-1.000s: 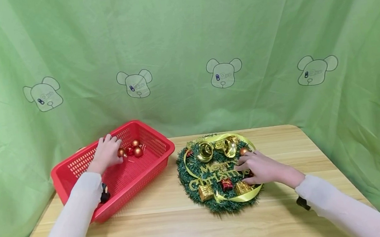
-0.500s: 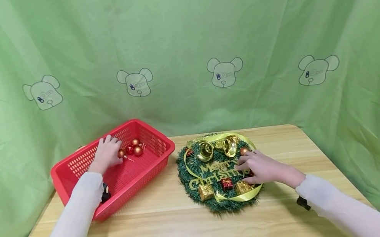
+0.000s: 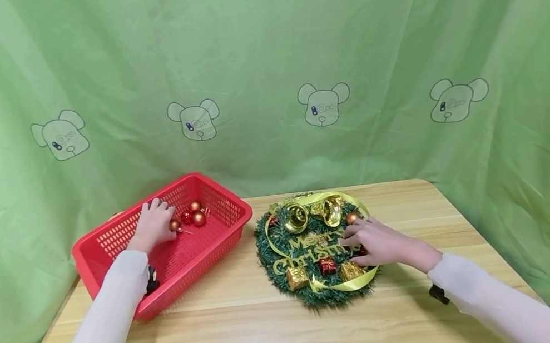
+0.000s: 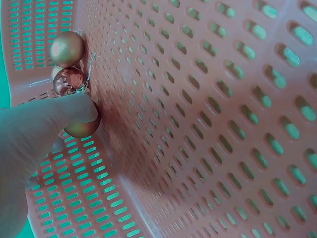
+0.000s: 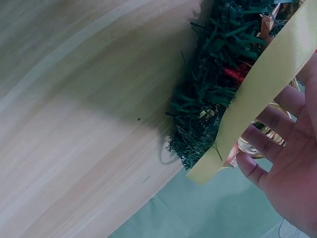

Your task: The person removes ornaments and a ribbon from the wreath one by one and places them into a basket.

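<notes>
Inside the red plastic basket [image 3: 206, 279] at left, my left hand [image 3: 154, 223] reaches down to the baubles. It pinches a copper-gold bauble [image 3: 174, 225]; the thumb [image 4: 74, 111] lies across that bauble's front in the left wrist view. Two more gold baubles, one of them matte gold [image 3: 199, 218], and a shiny red bauble [image 3: 186, 217] sit just beyond. A green tinsel wreath [image 3: 321, 298] with a gold "Merry Christmas" sign lies on the table at right. My right hand [image 3: 373, 242] rests on its right side, fingers spread and loosely bent, beside a yellow ribbon [image 5: 267, 74].
The wreath carries two gold bells [image 3: 297, 218], a red gift box [image 3: 327, 266], gold-wrapped pieces [image 3: 297, 277] and a copper bauble [image 3: 352, 218]. Under everything is a wooden table [image 3: 252, 336]. A green curtain [image 3: 251, 40] with bear-face prints hangs behind and at both sides.
The bauble at my left fingertips has turned and shifted slightly toward me, its cap and thread now pointing right. My right hand and the wreath have stayed in place.
</notes>
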Motion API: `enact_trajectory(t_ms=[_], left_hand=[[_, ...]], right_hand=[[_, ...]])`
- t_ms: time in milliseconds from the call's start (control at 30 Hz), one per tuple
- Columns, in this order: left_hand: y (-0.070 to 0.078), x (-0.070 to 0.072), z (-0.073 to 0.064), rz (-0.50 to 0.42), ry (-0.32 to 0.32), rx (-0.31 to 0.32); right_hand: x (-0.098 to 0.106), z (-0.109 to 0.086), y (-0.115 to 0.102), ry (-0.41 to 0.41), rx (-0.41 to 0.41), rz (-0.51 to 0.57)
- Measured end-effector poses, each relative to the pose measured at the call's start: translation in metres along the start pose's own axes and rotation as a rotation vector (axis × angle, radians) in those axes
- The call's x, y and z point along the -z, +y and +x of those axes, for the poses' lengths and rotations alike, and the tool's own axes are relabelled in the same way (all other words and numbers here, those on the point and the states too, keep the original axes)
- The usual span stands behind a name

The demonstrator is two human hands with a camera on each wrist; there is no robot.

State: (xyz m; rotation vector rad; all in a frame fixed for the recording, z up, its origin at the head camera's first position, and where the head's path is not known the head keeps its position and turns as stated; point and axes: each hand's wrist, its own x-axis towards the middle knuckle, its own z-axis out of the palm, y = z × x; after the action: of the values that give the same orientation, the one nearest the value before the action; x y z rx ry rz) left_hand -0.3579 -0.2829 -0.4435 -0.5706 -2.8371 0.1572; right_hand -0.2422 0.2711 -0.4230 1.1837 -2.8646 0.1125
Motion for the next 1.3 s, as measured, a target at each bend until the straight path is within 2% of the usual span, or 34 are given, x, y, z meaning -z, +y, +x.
enact_trajectory(t_ms=[700, 1067, 1300], left_hand=[[0.0, 0.0, -0.002, -0.031, -0.003, 0.001], [0.001, 0.01, -0.003, -0.055, 0.028, 0.003], [0.0, 0.02, -0.002, -0.092, 0.091, 0.015]], right_hand=[[0.0, -0.003, -0.002, -0.007, -0.019, 0.019], [-0.004, -0.002, 0.001, 0.005, -0.006, 0.002], [-0.003, -0.002, 0.0, 0.016, 0.007, -0.001]])
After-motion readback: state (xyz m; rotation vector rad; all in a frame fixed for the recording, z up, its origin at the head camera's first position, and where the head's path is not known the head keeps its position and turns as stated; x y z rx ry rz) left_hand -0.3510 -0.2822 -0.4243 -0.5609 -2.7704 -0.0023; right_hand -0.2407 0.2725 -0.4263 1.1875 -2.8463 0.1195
